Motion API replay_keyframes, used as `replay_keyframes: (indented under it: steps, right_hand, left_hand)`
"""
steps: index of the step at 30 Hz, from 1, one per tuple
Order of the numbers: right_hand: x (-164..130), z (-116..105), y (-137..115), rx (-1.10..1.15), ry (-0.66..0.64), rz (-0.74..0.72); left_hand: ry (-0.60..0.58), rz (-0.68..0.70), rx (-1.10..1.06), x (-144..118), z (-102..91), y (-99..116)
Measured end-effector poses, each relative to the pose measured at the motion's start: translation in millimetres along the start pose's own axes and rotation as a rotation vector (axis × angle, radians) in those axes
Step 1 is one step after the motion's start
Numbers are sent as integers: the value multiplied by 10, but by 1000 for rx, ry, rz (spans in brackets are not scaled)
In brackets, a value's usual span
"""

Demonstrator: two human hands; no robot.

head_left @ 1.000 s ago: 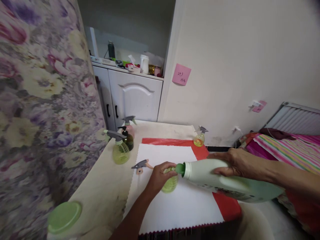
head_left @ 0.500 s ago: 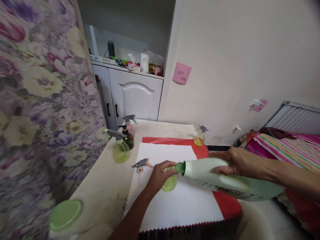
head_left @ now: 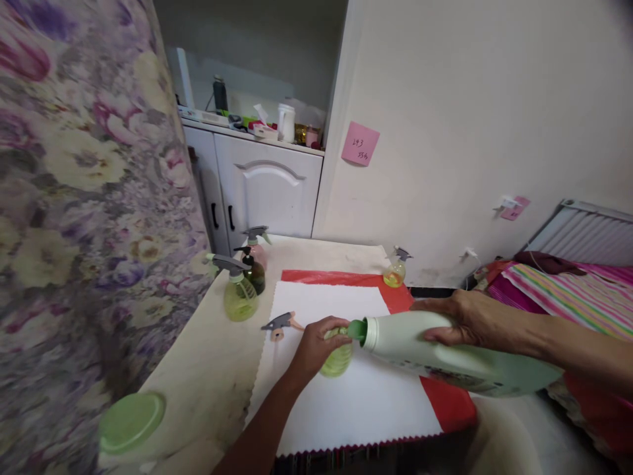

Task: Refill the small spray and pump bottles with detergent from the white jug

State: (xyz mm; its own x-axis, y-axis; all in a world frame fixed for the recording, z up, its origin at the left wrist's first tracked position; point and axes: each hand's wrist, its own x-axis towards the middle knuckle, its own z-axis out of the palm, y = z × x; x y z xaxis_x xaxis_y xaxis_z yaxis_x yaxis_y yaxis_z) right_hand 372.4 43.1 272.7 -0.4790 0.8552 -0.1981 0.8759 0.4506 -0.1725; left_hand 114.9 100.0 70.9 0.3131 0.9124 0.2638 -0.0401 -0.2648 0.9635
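Observation:
My left hand [head_left: 319,346] is closed around the neck of a small yellow-green spray bottle [head_left: 337,361] standing on a white sheet [head_left: 316,415]. No spray head is on that bottle. My right hand [head_left: 462,320] grips a large pale green jug [head_left: 405,336] by its handle and tilts it almost level. The jug's green spout [head_left: 357,330] meets the bottle's mouth beside my left fingers. Whether liquid is flowing, I cannot make out. To the left of my left hand, a grey and peach spray head [head_left: 281,323] lies on the sheet.
Left on the table stand a yellow-green spray bottle [head_left: 240,300], a dark pump bottle [head_left: 256,274] and a pink spray bottle [head_left: 256,249]. Another spray bottle [head_left: 394,274] with yellow liquid stands at the back right. A green-lidded container [head_left: 131,422] is at near left. Red cloth [head_left: 448,402] lies under the sheet.

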Motion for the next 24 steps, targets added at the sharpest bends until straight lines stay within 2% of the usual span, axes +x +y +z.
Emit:
replay_keyframes:
  steps: [24]
  right_hand:
    - [-3, 10, 23, -25, -7, 10]
  left_hand:
    - [-19, 3, -3, 8, 1, 8]
